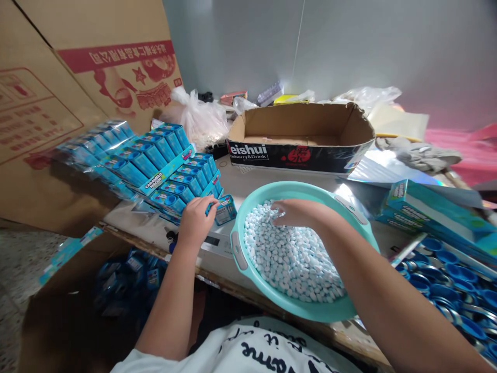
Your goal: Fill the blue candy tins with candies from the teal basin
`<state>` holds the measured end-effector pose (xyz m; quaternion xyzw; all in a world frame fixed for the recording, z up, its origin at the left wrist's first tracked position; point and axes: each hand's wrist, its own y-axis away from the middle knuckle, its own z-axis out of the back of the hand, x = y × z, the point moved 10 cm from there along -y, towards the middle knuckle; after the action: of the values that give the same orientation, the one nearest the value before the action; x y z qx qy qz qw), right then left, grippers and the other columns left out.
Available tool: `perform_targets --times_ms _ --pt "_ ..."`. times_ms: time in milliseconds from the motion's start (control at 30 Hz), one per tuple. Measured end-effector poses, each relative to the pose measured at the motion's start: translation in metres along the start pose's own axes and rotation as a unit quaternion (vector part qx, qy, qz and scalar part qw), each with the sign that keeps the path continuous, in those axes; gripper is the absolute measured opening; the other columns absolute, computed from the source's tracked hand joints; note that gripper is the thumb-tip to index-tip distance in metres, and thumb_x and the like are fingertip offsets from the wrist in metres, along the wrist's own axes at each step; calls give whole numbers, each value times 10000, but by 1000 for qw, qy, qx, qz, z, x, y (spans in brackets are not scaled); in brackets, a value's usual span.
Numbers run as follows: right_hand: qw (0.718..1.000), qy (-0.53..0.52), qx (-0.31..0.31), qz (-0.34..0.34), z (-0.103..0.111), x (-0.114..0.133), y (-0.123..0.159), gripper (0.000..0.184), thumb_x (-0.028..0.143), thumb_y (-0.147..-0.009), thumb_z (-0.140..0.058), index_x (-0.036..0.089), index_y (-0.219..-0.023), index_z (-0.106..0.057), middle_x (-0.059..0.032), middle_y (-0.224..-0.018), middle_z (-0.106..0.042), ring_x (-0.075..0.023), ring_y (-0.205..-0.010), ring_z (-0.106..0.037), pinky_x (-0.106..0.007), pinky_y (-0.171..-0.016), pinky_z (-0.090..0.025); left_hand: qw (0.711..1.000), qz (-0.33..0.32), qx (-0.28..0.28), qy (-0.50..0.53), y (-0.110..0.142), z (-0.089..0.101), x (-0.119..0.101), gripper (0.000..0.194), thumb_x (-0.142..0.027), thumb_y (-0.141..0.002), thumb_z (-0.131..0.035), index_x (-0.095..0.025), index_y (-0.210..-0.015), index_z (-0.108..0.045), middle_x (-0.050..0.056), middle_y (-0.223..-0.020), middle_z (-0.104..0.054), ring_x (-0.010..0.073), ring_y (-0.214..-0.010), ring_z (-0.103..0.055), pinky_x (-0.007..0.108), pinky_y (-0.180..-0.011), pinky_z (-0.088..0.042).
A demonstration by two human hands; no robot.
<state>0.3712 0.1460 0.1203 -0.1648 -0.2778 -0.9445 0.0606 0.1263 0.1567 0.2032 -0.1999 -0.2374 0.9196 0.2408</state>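
My right hand [297, 213] reaches into a teal basin [351, 305] filled with small white-blue tablets [289, 259]; its fingers are curled down among them. My left hand [197, 220] is closed on a small blue box [225, 209] just left of the basin, at the foot of a stack of open blue boxes [163, 163] held in display trays.
A shallow cardboard tray [301, 139] stands behind the basin. Large cardboard cartons [58, 88] lean at the left. Blue lids [450, 280] lie at the right beside flat blue cartons [427, 207]. A box of blue packs [128, 277] sits on the floor, lower left. Plastic bags [202, 116] lie at the back.
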Motion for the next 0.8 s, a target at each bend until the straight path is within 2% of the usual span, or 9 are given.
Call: perform_targets --times_ms 167,267,400,500,567,633,700,733,800 --pt "1000 9 1 11 1 5 3 456 398 -970 -629 239 -1392 -564 -91 -1336 -615 -270 -1139 -619 -520 -1003 -502 1000 1 0 5 1 -1 -2 130 -258 -972 -565 -210 -963 -685 66 -1027 -752 242 -1067 -673 370 -953 -500" --pt "1000 7 0 13 0 4 2 477 396 -966 -637 230 -1406 -552 -97 -1357 -605 -272 -1158 -614 -522 -1019 -495 1000 -13 -8 5 2 1 -4 124 -255 -969 -568 -206 -963 -683 75 -1041 -750 245 -1080 -671 383 -972 -499" --pt "1000 1 -5 9 0 -3 -4 532 430 -957 -640 236 -1437 -523 -109 -1410 -576 -283 -1201 -598 -533 -1036 -478 996 -32 -83 30 8 18 -13 131 -224 -947 -595 -192 -1055 -662 95 -1147 -723 236 -1123 -654 397 -1028 -489" --pt "1000 2 -13 12 -1 -6 -10 544 436 -920 -657 246 -1419 -552 -95 -1359 -630 -285 -1136 -642 -463 -977 -506 986 -30 -120 108 18 25 -33 113 -183 -944 -585 -196 -1034 -652 67 -1050 -722 194 -1027 -667 348 -967 -520" --pt "1000 6 -17 23 -3 -5 -15 522 420 -883 -678 241 -1368 -603 -83 -1268 -690 -290 -1070 -674 -394 -901 -523 983 -42 -76 163 21 14 -62 100 -185 -958 -561 -205 -999 -650 38 -977 -717 170 -962 -663 314 -914 -527" --pt "999 13 -19 41 -7 -2 -20 484 384 -857 -699 224 -1310 -642 -78 -1175 -727 -286 -1006 -690 -352 -840 -525 977 -87 32 194 25 -13 -105 113 -225 -967 -557 -209 -1020 -655 30 -1011 -718 171 -993 -655 313 -936 -517" --pt "998 26 -23 54 -11 0 -25 440 331 -848 -718 200 -1263 -653 -81 -1137 -728 -264 -975 -687 -347 -831 -524 963 -130 165 166 33 -48 -143 195 -317 -946 -600 -199 -1085 -669 65 -1105 -700 220 -1056 -642 356 -959 -515" --pt "998 34 -25 56 -13 0 -26 401 310 -852 -724 191 -1229 -659 -81 -1130 -722 -248 -969 -680 -353 -845 -524 956 -146 220 130 38 -65 -155 261 -380 -931 -615 -182 -1087 -681 99 -1104 -687 256 -1048 -641 387 -924 -527" --pt "997 53 -25 53 -16 -1 -29 312 301 -876 -723 181 -1158 -665 -77 -1119 -704 -215 -958 -660 -375 -875 -526 938 -165 299 65 48 -89 -166 391 -494 -913 -605 -151 -1074 -703 152 -1064 -668 318 -1034 -630 436 -865 -533"
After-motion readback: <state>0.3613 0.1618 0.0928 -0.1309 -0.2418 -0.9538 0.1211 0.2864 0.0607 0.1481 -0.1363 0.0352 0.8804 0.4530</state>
